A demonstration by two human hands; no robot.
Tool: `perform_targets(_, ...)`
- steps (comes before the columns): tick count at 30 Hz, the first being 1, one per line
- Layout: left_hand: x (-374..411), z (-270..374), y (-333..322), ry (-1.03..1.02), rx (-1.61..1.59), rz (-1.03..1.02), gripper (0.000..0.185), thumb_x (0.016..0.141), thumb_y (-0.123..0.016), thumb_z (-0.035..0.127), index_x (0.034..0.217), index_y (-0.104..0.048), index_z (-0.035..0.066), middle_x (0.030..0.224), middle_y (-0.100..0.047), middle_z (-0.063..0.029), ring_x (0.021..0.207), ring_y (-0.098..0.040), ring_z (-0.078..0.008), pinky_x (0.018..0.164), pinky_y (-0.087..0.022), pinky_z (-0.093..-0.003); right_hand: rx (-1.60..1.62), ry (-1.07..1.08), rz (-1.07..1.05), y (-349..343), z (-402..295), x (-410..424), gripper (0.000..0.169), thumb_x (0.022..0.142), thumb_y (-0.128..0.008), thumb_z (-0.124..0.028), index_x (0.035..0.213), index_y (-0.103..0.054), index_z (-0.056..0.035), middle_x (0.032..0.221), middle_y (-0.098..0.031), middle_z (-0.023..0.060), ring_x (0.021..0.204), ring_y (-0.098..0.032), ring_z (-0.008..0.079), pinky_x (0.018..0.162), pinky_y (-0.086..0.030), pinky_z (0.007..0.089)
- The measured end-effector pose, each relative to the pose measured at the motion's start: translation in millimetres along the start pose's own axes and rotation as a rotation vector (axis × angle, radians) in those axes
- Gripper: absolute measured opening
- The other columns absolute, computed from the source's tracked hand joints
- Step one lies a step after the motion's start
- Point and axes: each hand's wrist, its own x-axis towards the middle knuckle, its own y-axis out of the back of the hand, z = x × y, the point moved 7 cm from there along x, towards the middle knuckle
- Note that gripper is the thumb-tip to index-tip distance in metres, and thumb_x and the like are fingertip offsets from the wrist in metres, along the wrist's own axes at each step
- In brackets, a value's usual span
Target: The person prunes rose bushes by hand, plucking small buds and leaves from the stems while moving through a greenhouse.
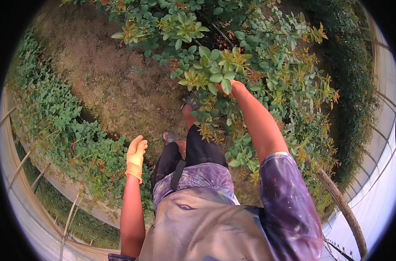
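My left hand, in a pale orange work glove, is held out at the left with fingers extended and nothing visible in it. Beneath and beside it spreads a row of leafy green plants. My right hand wears an orange glove too and reaches in among the leaves of a rose bush. Leaves cover most of that hand, so its fingers and anything in them are hidden. Reddish and yellow young shoots stand just beyond it.
A brown soil path runs between the plant rows. My sandalled foot is on it. Dense foliage lines the far right, before plastic sheeting on curved ribs. A wooden pole leans at lower right; thin stakes stand at lower left.
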Motion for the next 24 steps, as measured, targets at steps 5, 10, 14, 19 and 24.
perform_targets(5,21.5,-27.9,-40.5,0.111,-0.089,-0.011,0.04,0.1,-0.057,0.02,0.137,-0.054,0.005,0.122,-0.065,-0.0073,0.108,-0.06,-0.0153,0.091,-0.046,-0.0288,-0.056,0.116,-0.042,-27.9,-8.3,68.4,0.034,0.087,-0.067,-0.032,0.107,-0.063,-0.0048,0.108,-0.066,0.0121,0.097,-0.064,0.0304,0.079,-0.051,0.0449)
perform_targets(10,73.9,-21.3,-93.6,0.098,-0.149,-0.07,0.035,0.1,-0.056,0.019,0.132,-0.059,0.005,0.116,-0.068,-0.0064,0.104,-0.062,-0.0146,0.087,-0.047,-0.0274,0.027,0.175,-0.111,-31.0,10.2,79.5,0.03,0.088,-0.065,-0.03,0.106,-0.062,-0.0054,0.105,-0.064,0.0121,0.094,-0.063,0.0302,0.076,-0.051,0.0441)
perform_targets(14,132.8,-23.1,-144.0,0.139,-0.168,-0.151,0.035,0.1,-0.054,0.02,0.132,-0.058,0.005,0.116,-0.068,-0.0081,0.103,-0.063,-0.0161,0.085,-0.048,-0.028,0.162,0.236,-0.199,-27.8,18.6,99.0,0.027,0.089,-0.065,-0.028,0.106,-0.062,-0.006,0.102,-0.063,0.0121,0.092,-0.063,0.0301,0.073,-0.052,0.0434)
perform_targets(19,239.3,-52.4,-204.4,0.08,0.063,-0.206,0.041,0.092,-0.057,0.029,0.124,-0.065,0.004,0.108,-0.071,-0.0093,0.1,-0.065,-0.0158,0.088,-0.048,-0.03,0.372,0.286,-0.237,-42.0,40.6,120.2,0.024,0.091,-0.063,-0.025,0.105,-0.06,-0.0067,0.099,-0.061,0.012,0.09,-0.062,0.0299,0.069,-0.053,0.0426)
perform_targets(24,342.4,-96.7,-279.0,0.077,0.329,-0.319,0.051,0.091,-0.052,0.048,0.116,-0.07,0.006,0.107,-0.071,-0.0154,0.106,-0.066,-0.03,0.092,-0.049,-0.0389,0.418,0.308,-0.059,-46.3,70.3,126.6,0.024,0.091,-0.062,-0.023,0.107,-0.061,-0.0055,0.099,-0.062,0.0149,0.089,-0.063,0.0322,0.07,-0.054,0.043)
